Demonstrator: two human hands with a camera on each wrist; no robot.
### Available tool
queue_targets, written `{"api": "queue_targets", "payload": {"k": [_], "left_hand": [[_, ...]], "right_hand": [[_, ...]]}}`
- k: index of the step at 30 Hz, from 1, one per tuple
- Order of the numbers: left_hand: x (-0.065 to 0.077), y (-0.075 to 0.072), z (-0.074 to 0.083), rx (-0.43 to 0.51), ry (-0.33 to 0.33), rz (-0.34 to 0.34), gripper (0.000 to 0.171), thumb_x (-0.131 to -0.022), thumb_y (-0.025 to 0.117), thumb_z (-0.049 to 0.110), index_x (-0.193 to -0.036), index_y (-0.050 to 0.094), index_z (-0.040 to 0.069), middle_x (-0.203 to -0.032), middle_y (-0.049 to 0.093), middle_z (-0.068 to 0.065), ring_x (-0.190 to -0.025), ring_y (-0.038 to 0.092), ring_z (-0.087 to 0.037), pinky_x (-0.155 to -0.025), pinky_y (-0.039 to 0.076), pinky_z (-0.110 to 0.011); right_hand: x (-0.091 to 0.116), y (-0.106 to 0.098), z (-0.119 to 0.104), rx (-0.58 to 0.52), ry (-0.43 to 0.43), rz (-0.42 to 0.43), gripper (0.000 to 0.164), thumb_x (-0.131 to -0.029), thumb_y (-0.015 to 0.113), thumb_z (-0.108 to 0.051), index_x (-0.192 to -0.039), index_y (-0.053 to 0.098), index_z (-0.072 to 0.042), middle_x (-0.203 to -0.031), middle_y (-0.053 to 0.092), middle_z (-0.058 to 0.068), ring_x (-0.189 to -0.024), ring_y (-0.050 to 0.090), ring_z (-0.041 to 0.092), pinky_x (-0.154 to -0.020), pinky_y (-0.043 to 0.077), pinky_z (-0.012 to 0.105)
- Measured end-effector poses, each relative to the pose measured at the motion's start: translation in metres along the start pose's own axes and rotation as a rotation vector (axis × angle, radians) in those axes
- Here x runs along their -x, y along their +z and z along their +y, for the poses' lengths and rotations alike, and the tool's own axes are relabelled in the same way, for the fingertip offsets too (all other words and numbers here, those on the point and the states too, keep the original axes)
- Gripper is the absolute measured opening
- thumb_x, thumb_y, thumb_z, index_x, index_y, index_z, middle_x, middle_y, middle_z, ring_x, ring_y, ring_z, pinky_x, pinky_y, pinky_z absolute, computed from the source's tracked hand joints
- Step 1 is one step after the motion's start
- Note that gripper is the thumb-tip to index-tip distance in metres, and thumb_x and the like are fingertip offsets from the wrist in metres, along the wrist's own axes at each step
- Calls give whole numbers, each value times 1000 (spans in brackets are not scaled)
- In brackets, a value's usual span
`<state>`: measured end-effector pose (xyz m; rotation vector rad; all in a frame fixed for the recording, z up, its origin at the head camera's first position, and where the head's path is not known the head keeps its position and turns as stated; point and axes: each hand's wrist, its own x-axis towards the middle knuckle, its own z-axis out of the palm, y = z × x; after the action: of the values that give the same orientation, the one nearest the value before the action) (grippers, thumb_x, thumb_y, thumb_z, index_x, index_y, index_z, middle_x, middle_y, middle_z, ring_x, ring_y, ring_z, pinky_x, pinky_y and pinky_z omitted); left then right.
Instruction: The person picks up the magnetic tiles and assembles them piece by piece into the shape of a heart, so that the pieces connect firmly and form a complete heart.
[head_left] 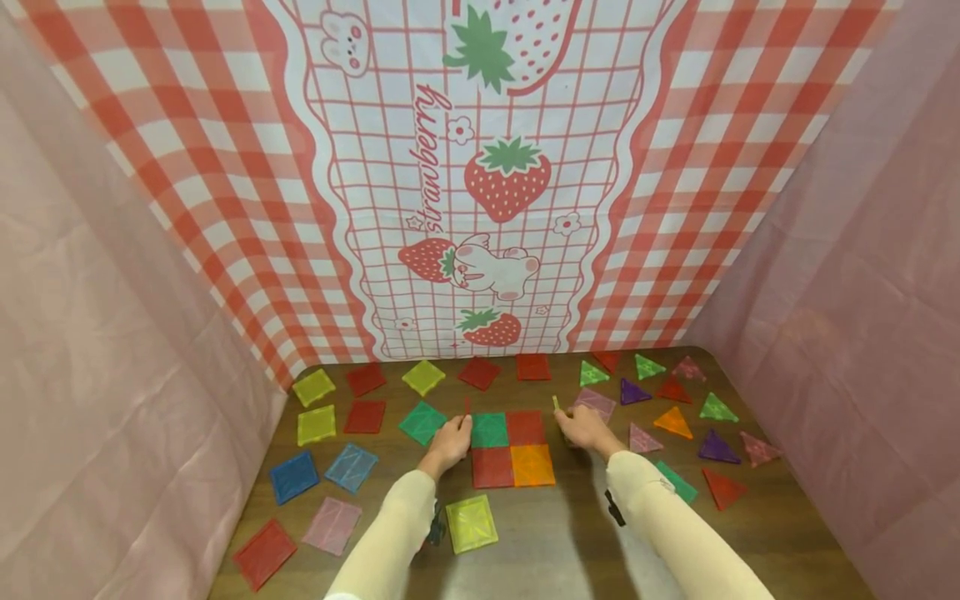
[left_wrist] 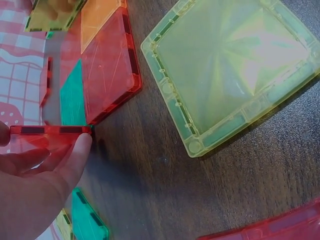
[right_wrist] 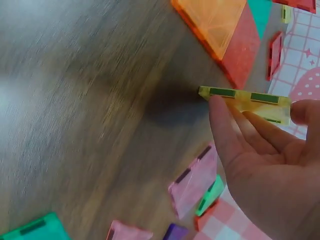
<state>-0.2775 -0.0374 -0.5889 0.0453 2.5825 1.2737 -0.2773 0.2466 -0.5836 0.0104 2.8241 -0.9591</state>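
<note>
Four-part block of flat magnetic tiles lies mid-table: a green tile, a red tile, another red tile and an orange tile, edges together. At the block's left side, my left hand pinches a red magnetic tile held upright, near the green tile's edge. My right hand holds a yellow magnetic tile on edge between thumb and fingers, to the right of the block and apart from it. A loose yellow square tile lies nearer me.
Square tiles in yellow, red, blue and pink lie at the left, such as a blue tile. Triangles, including an orange triangle and a purple triangle, are spread at the right. A strawberry-print cloth hangs behind the table.
</note>
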Motion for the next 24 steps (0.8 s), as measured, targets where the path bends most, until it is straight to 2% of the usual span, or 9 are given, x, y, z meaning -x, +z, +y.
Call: {"api": "queue_targets", "payload": {"k": [1,3,6,8,9,14,18,24], "left_hand": [[0,0,0,-5,6,7,50,-109,34,34,-138,57,0,-101,68,-17,-83,68,-29,-85,53,-44],[0,0,0,-7,15,18,49,-109,34,32,-137,58,-1,-111,69,-20,-103,67,-36,-95,51,-50],[1,0,0,-9,25,30,49,-109,36,31,-137,58,-2,-126,66,-22,-125,58,-42,-105,46,-54],[1,0,0,-3,24,34,49,-109,36,30,-138,57,-2,-131,64,-23,-130,54,-43,-107,44,-55],[1,0,0,1,26,36,49,-109,36,30,-139,56,-3,-133,63,-24,-131,53,-44,-108,44,-56],[2,1,1,8,42,46,51,-109,36,31,-140,55,-4,-139,59,-25,-134,51,-45,-110,41,-56],[3,1,2,3,64,51,49,-108,38,31,-138,56,-4,-136,61,-25,-132,52,-45,-108,43,-57],[4,2,3,0,61,57,44,-109,37,26,-133,59,-3,-130,64,-24,-129,55,-45,-106,45,-57]], "right_hand": [[-1,2,-2,-17,8,0,45,-105,45,-33,-80,68,-4,-65,61,4,-63,58,18,-65,49,33],[-2,5,-6,-118,23,-28,45,-106,43,-30,-101,72,4,-77,64,9,-70,63,20,-69,55,35],[-2,11,-10,-246,56,-67,49,-108,43,-29,-125,64,12,-95,65,20,-76,67,23,-72,61,38],[-2,13,-12,-302,71,-76,52,-108,44,-28,-133,57,15,-104,64,23,-78,70,25,-72,62,38],[-2,14,-13,-301,72,-68,52,-108,45,-29,-133,57,14,-106,65,23,-77,70,25,-71,62,38],[1,14,-13,-261,59,-48,52,-108,45,-32,-131,61,12,-91,65,20,-73,70,24,-69,62,37],[3,14,-12,-259,63,-52,53,-109,44,-33,-130,60,12,-82,62,16,-72,68,24,-69,61,36],[6,14,-12,-242,59,-54,54,-109,43,-34,-131,60,12,-81,67,15,-72,70,26,-70,61,37]]}}
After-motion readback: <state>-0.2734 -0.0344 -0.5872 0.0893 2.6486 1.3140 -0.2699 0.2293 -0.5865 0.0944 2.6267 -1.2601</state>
